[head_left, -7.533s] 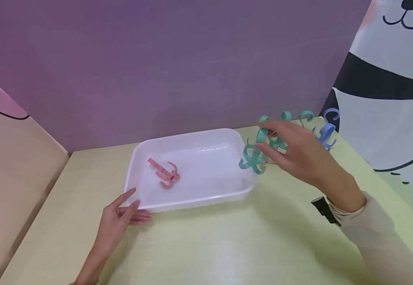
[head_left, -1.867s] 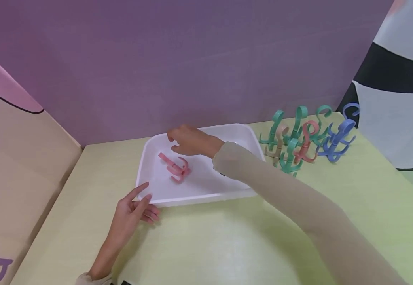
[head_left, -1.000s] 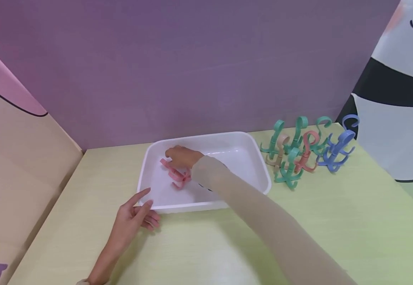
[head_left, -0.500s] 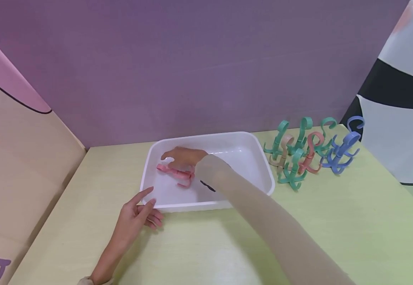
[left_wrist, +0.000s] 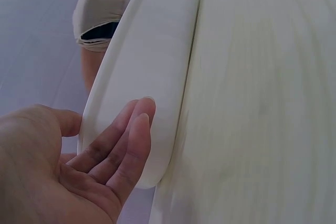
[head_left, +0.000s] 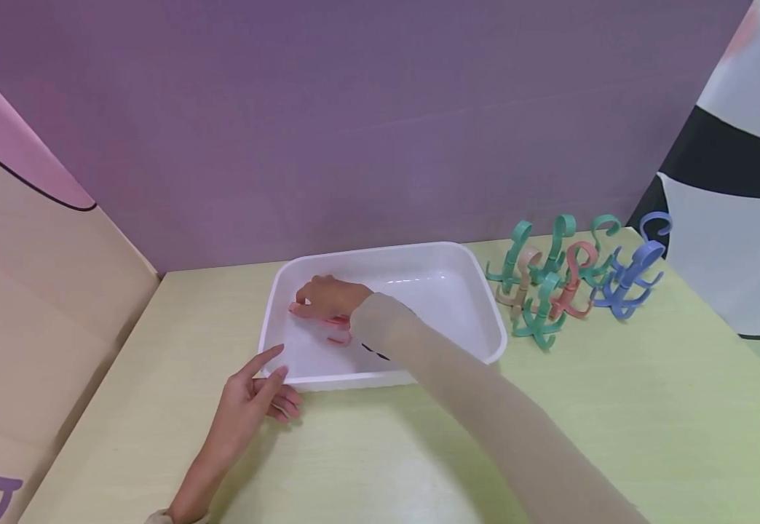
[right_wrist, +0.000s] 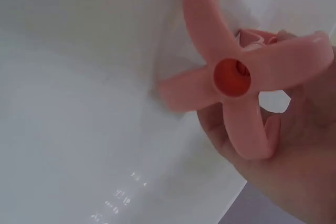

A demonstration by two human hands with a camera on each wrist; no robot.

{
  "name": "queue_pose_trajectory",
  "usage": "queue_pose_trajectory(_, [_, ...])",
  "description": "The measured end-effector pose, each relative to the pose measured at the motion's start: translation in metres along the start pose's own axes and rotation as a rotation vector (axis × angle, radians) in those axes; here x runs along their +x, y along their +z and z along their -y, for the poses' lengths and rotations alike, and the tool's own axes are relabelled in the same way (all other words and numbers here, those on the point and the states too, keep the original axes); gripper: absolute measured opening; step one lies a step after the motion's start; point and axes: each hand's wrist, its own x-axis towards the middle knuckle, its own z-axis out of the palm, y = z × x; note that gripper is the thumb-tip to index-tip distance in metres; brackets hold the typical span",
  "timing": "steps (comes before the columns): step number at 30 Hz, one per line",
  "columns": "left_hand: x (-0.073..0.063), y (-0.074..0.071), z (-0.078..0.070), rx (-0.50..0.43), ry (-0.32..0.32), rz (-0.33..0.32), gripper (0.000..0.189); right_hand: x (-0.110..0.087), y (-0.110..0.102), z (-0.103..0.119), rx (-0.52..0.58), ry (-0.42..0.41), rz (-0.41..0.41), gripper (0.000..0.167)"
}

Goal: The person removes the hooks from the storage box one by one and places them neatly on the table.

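A white plastic tray (head_left: 442, 313) lies on the table, and my left hand (head_left: 244, 399) holds its near left corner, with fingers against the outer wall and rim. Inside the tray my right hand (head_left: 330, 298) grips the stem of a pink four-pronged rotating hook (right_wrist: 226, 51). In the right wrist view its prongs spread toward the camera, and the fingers behind it are partly hidden. From the head view, the right hand covers most of this hook; a prong shows below the palm.
Right of the tray several similar hooks stand on their prongs: green ones (head_left: 539, 320), a beige one (head_left: 523, 280), a pink one (head_left: 570, 287) and blue ones (head_left: 629, 280). A purple backdrop (head_left: 367, 131) rises behind the table (head_left: 419, 451).
My right hand has gone from the green hooks at the right into the tray and taken hold of the pink hook, which has turned slightly. The left hand stays on the tray's corner.
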Motion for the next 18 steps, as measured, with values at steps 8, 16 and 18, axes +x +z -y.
queue_pose_trajectory(8, [0.000, 0.000, 0.003, 0.008, 0.006, 0.001, 0.050, 0.005, 0.004, 0.000, 0.103, -0.068, -0.017, 0.021])
queue_pose_trajectory(16, [0.000, 0.001, 0.003, 0.011, 0.025, 0.009, 0.049, 0.002, -0.007, -0.003, 0.280, -0.155, -0.119, 0.024])
queue_pose_trajectory(18, [0.000, 0.000, 0.002, 0.017, 0.032, 0.009, 0.049, -0.001, -0.012, -0.004, 0.330, -0.170, -0.165, 0.025])
